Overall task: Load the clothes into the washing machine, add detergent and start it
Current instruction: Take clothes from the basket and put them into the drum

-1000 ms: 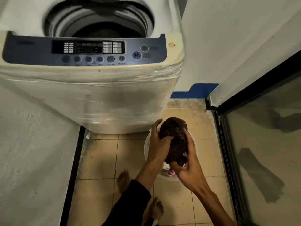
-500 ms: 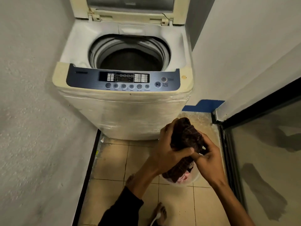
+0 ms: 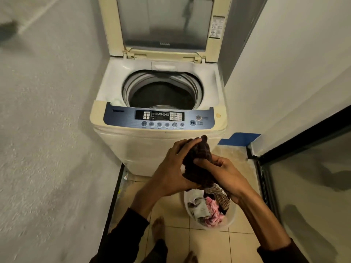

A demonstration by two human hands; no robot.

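Both hands clamp one dark brown garment (image 3: 197, 160) between them, in front of the washing machine (image 3: 159, 114) and above the laundry basket (image 3: 230, 221). Left hand (image 3: 171, 171) has its grip wrapped round the bundle's left side, fingers curled over the top; right hand (image 3: 226, 177) pinches the cloth from the right, and its fingertips are buried in the folds, so their exact hold cannot be made out. What kind of garment it is cannot be told, since it is bunched up. Part of a checked cloth (image 3: 218, 196) hangs under the right wrist into the basket, whose near rim the arm partly covers; pink and grey clothes (image 3: 207, 209) lie inside. On the machine, the lid (image 3: 163, 25) stands upright and open, its top cut off by the frame edge. Deep in the drum (image 3: 161, 95) it is dark, and its contents are unclear. Control-panel (image 3: 159, 118) labels are too small to read. Bare feet (image 3: 158, 226) show on the tiled floor (image 3: 209, 245).
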